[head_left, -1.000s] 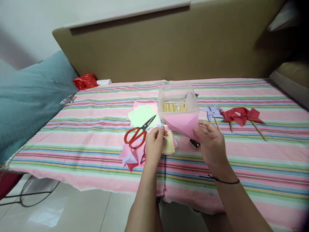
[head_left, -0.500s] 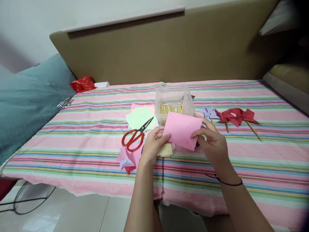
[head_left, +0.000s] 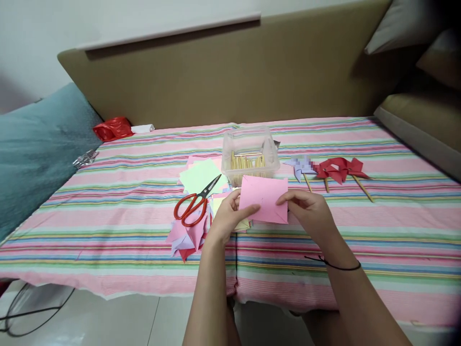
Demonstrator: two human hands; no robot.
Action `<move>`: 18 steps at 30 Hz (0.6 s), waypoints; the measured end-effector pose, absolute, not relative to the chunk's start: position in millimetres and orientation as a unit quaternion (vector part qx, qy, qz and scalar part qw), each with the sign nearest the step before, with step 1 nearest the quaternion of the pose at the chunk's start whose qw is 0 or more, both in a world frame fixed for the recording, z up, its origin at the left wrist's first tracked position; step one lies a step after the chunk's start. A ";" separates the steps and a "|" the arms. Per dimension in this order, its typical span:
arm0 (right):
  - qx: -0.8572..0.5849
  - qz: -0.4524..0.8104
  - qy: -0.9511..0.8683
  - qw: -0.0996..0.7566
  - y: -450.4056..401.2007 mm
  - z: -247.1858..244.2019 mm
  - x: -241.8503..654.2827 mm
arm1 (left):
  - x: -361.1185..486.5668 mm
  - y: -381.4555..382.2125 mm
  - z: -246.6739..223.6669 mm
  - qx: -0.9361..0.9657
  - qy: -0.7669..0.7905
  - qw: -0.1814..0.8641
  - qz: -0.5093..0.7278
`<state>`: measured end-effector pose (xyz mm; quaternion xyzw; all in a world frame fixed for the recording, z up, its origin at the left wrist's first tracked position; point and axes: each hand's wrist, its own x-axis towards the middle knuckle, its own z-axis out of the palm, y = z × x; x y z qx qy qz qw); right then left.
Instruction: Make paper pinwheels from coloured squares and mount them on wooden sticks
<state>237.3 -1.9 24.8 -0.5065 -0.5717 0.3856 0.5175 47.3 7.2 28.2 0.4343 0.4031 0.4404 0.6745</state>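
A square of pink paper (head_left: 264,192) with diagonal lines toward its corners is held up between my two hands. My left hand (head_left: 229,216) pinches its left edge, thumb lying across the front. At the right edge, my right hand (head_left: 306,206) grips it between thumb and fingers. Scissors (head_left: 192,204) with red handles lie left of my left hand, blades partly spread. They rest over pale green paper sheets (head_left: 201,175) and pink and lilac paper pieces (head_left: 187,235). Yellow paper (head_left: 245,224) is partly hidden behind my left hand.
A clear plastic box (head_left: 250,139) of short, straw-coloured sticks stands behind the paper. To the right lie red pinwheels (head_left: 342,169) and a lilac pinwheel (head_left: 302,166) on sticks. A red plastic bag (head_left: 113,129) sits at the back left, near a teal cushion (head_left: 46,139).
The pink paper has turned so that its edges sit more level. My right hand has shifted its hold along the right edge. The whole view has swung slightly right.
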 end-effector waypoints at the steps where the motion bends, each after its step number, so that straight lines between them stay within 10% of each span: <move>1: -0.502 0.401 -0.571 0.511 -2.2 25.2 237.8 | 49.6 7.1 28.2 0.433 0.400 0.672 0.449; 18: -0.468 0.523 -0.503 0.505 -11.9 28.1 248.9 | 75.9 9.4 28.9 0.447 0.436 0.639 0.449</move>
